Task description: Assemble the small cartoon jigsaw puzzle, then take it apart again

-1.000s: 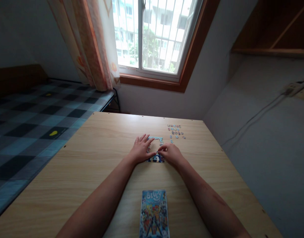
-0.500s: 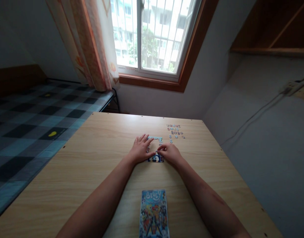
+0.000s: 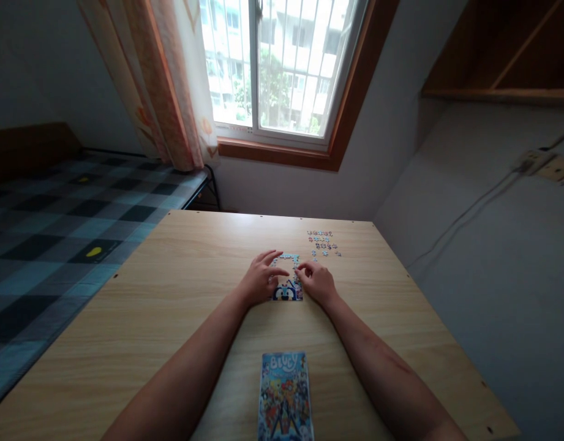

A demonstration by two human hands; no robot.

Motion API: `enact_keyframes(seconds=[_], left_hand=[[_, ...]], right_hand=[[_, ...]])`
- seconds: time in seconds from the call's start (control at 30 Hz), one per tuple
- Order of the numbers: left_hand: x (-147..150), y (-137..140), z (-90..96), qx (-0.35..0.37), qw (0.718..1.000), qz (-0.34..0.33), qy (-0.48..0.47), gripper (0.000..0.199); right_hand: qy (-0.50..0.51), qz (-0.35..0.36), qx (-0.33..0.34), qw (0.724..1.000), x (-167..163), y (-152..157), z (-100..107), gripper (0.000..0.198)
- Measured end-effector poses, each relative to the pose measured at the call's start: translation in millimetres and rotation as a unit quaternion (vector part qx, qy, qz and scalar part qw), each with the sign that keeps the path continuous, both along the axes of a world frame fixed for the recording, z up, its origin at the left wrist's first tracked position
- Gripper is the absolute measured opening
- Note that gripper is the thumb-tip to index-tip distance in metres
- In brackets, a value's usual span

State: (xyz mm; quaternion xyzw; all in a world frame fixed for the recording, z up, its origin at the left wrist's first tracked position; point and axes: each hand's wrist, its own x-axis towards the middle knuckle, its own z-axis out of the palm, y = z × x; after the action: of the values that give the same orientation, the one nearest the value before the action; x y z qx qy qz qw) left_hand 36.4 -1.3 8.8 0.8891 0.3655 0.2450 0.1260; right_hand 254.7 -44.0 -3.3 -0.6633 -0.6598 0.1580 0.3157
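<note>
A partly assembled jigsaw puzzle lies on the wooden table, its frame joined around an open middle and a blue cartoon dog's face along its near edge. My left hand rests over the puzzle's left side with its fingers spread, holding nothing. At the right side of the frame, my right hand has thumb and forefinger pinched together. Whatever sits between those fingertips is too small to make out. Several loose puzzle pieces are spread in rough rows beyond my right hand.
Nearer to me on the table lies a blue illustrated puzzle box marked "Bluey". To the left stands a bed with a checked cover. A window is ahead, and a wall socket with a cable is on the right.
My right hand has shifted from the puzzle's middle to its right edge, still pinched. My left thumb and fingers have lifted from the dog's face, showing more of it.
</note>
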Motion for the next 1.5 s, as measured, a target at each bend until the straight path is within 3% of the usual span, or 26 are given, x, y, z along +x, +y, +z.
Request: enact_keyframes(seconds=[0.3, 0.43, 0.6, 0.8, 0.9, 1.17, 1.5], left_hand=[[2, 3, -4.0, -0.01, 0.999, -0.025, 0.032, 0.052], [0, 8, -8.5, -0.04, 0.999, -0.017, -0.01, 0.048], [-9, 22, -14.7, -0.09, 0.975, 0.08, -0.186, 0.04], [-20, 38, -18.1, -0.137, 0.901, 0.243, -0.332, 0.045], [-20, 40, -19.5, -0.126, 0.909, 0.274, -0.288, 0.05], [2, 36, -18.0, -0.067, 0.949, 0.264, -0.156, 0.036], [7, 34, -15.9, -0.024, 0.944, 0.327, -0.046, 0.036]], right_hand=[[-0.072, 0.001, -0.016, 0.997, -6, -1, 4, 0.035], [-0.073, -0.002, -0.015, 0.997, -5, 0, 3, 0.036], [-0.063, -0.005, -0.009, 0.998, -5, 1, 2, 0.036], [-0.082, -0.007, -0.012, 0.997, -4, 0, 2, 0.036], [-0.098, -0.01, -0.014, 0.995, -3, -1, 2, 0.038], [-0.153, -0.002, -0.018, 0.988, -2, -3, 0, 0.048], [-0.189, 0.005, -0.016, 0.982, -1, -2, 1, 0.043]])
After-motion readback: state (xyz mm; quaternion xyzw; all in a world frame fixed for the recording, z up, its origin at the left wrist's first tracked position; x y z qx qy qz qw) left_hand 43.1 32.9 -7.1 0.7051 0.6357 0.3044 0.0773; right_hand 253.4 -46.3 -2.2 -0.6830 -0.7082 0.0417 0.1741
